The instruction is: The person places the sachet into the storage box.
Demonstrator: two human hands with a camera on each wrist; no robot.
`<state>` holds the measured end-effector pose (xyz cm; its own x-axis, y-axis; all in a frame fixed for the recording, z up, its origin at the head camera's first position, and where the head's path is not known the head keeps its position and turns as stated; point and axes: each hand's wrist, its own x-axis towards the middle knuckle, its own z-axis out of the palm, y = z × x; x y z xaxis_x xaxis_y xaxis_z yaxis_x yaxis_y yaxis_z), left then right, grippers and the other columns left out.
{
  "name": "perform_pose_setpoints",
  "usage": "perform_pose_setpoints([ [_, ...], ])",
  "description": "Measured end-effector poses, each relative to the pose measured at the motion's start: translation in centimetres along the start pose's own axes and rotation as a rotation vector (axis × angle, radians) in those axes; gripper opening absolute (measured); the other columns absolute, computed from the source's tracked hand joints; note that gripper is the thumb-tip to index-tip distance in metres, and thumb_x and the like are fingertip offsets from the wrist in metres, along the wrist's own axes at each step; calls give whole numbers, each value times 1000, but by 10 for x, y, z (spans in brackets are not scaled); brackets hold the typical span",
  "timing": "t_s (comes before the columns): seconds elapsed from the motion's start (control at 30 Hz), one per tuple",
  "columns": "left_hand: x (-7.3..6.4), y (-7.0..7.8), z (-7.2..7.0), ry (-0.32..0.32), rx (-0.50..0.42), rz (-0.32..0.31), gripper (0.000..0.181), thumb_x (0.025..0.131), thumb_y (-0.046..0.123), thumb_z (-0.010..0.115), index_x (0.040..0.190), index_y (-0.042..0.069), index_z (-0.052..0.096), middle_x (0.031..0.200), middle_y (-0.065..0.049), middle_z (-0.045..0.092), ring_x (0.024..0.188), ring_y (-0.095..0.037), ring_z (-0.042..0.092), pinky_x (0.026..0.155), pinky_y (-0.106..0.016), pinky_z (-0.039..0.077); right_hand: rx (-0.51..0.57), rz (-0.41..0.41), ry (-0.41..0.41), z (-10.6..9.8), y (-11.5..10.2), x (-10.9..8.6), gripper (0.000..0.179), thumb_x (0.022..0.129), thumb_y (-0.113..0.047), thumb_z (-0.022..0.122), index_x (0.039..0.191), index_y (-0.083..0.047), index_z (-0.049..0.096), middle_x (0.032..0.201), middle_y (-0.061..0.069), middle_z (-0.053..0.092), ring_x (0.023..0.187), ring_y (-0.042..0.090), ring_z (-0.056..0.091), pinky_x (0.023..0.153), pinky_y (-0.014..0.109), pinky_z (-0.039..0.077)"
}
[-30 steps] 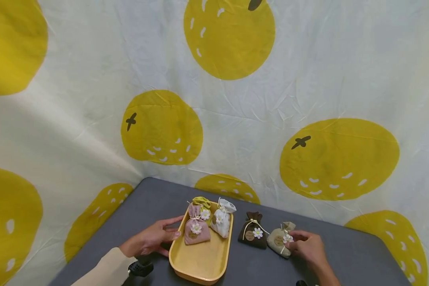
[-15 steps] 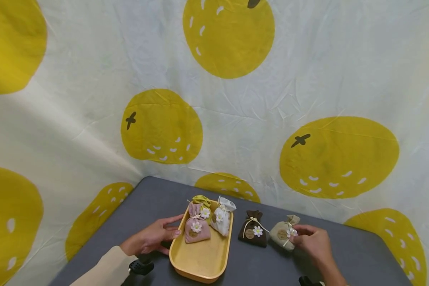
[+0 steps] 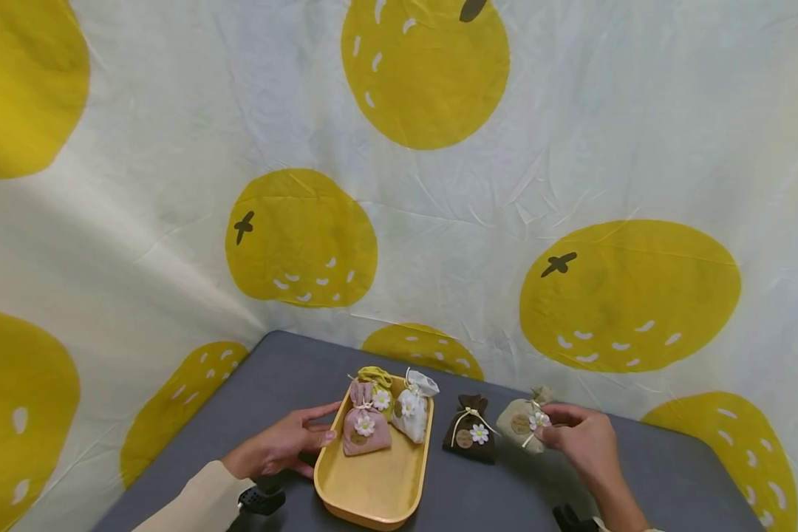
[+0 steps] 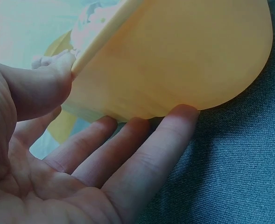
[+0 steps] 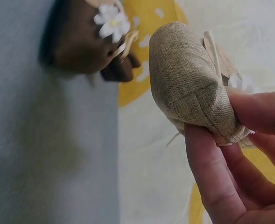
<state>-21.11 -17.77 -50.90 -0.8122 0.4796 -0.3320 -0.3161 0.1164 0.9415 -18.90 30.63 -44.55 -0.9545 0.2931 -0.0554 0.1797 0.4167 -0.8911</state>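
My left hand [image 3: 292,442] holds the yellow tray [image 3: 372,484] at its left side. In the left wrist view the thumb lies at the rim and the fingertips [image 4: 184,112] press the outer wall near the base. A pink drawstring pouch [image 3: 367,432], a mustard-yellow pouch [image 3: 376,375] and a white pouch [image 3: 412,414] lie at the tray's far end. My right hand [image 3: 585,436] pinches a beige drawstring pouch [image 3: 519,425] with a white flower, raised off the table, its neck toward the back. A dark brown pouch [image 3: 471,432] lies on the table between tray and right hand.
A dark grey table [image 3: 306,362] bears everything. Behind it and to the left hangs a pale cloth [image 3: 439,244] printed with large yellow fruit, close along the table's back edge.
My right hand has lifted the beige pouch off the table, with a small shift toward the back. The left hand, tray and other pouches stay where they were.
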Motion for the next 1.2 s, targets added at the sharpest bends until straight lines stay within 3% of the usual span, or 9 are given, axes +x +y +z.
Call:
perform_pose_setpoints([
  [0.43,2,-4,-3,-21,-1,15,76,105,22,64,168,15,22,160,-27,46,130,-35,64,82,-58,61,-50,-129,18,19,-44,-17,43,73,-3,85,115,2,78,95,9,80,72,8,69,65,26,57],
  [0.7,1,-3,-2,-11,2,4,76,105,22,65,168,14,23,158,-26,48,127,-33,66,81,-56,62,-9,-170,19,31,-64,-26,41,73,-1,86,113,2,79,94,10,80,72,8,69,65,26,56],
  [0.93,1,-3,-2,-11,3,5,77,105,23,65,168,14,22,159,-26,48,126,-33,66,81,-56,62,45,-255,24,45,-80,-34,37,71,4,86,108,3,80,90,12,80,68,6,69,61,25,55],
  [1.2,1,-2,0,-2,11,10,74,105,21,64,168,14,23,159,-27,47,127,-34,65,81,-57,62,11,-372,66,66,-94,-48,31,69,5,87,100,0,83,84,15,79,63,6,68,56,24,53],
])
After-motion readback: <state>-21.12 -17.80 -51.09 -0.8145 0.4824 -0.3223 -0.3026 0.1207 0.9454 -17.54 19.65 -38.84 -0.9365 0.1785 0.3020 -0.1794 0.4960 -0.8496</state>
